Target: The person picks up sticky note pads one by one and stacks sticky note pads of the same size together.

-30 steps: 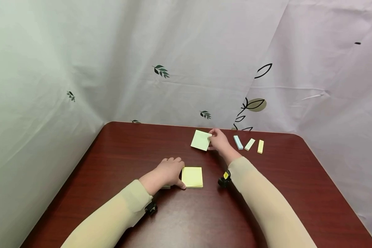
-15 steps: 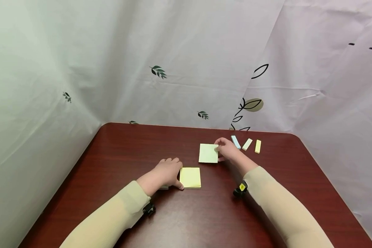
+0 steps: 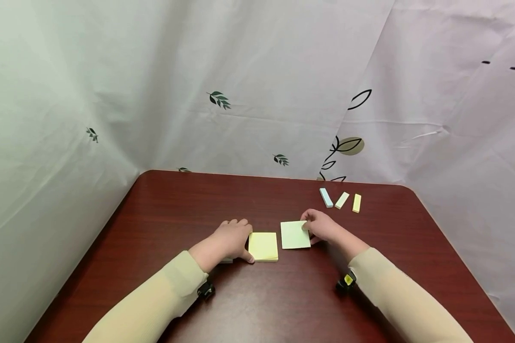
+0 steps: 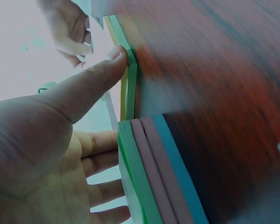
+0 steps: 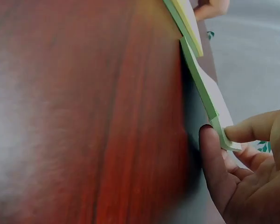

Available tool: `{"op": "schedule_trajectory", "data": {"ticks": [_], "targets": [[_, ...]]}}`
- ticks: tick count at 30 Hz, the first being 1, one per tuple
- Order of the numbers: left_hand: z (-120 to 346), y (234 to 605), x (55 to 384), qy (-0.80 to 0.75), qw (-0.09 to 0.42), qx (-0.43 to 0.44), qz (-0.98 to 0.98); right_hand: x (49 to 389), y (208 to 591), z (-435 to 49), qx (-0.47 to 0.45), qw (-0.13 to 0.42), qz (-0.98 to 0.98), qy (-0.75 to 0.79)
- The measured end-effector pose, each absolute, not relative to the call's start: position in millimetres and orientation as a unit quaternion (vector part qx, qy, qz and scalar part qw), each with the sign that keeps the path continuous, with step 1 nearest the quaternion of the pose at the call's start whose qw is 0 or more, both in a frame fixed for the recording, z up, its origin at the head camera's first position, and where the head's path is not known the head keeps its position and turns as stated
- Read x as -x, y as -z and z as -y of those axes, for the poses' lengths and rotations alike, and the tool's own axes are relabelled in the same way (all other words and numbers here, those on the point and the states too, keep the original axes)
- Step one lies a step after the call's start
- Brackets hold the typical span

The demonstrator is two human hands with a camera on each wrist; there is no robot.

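Note:
My right hand [image 3: 322,226] pinches a pale green sticky-note pad [image 3: 293,235] by its right side, thumb on one face and fingers on the other, in the right wrist view [image 5: 203,88]. It is just right of a yellow sticky-note pad [image 3: 263,246]. The left wrist view shows a green layer [image 4: 132,88] under the yellow one. My left hand [image 3: 231,240] rests along the yellow pad's left side, its thumb straight against the front corner. Beneath that hand, mostly hidden in the head view, stands another stack of pads [image 4: 151,172] with green, purplish and blue layers.
Toward the back right of the brown table [image 3: 189,195] lie three narrow sticky-note strips: blue [image 3: 326,197], whitish [image 3: 342,200] and yellow [image 3: 356,203]. A pale curtain [image 3: 240,128] with leaf prints hangs behind the table's far edge.
My right hand has brought the pale green pad from the back of the table toward me and slightly right, turning it straighter, beside the yellow pad. My left hand has stayed in place.

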State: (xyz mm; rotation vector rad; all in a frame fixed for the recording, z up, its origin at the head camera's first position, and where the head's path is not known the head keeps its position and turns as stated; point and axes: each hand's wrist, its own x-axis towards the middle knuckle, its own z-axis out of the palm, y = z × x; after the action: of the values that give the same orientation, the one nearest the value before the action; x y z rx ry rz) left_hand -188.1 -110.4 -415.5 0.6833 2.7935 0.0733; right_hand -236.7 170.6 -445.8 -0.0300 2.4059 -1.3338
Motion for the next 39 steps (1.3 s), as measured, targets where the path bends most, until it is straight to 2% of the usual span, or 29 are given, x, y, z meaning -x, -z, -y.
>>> {"op": "schedule_trajectory", "data": {"ticks": [14,25,39], "targets": [[109.5,416.1,188.3,-0.024,0.128,-0.237,-0.963,209.2,437.4,-173.8,0.077,0.170,-0.912,0.366],[109.2,414.9,187.9,-0.027,0.135,-0.233,-0.963,206.8,438.6,-174.3,0.119,0.118,-0.953,0.251],[111.0,416.2,187.3,-0.036,0.137,-0.232,-0.962,205.5,438.3,-173.2,0.135,0.106,-0.957,0.233]]}}
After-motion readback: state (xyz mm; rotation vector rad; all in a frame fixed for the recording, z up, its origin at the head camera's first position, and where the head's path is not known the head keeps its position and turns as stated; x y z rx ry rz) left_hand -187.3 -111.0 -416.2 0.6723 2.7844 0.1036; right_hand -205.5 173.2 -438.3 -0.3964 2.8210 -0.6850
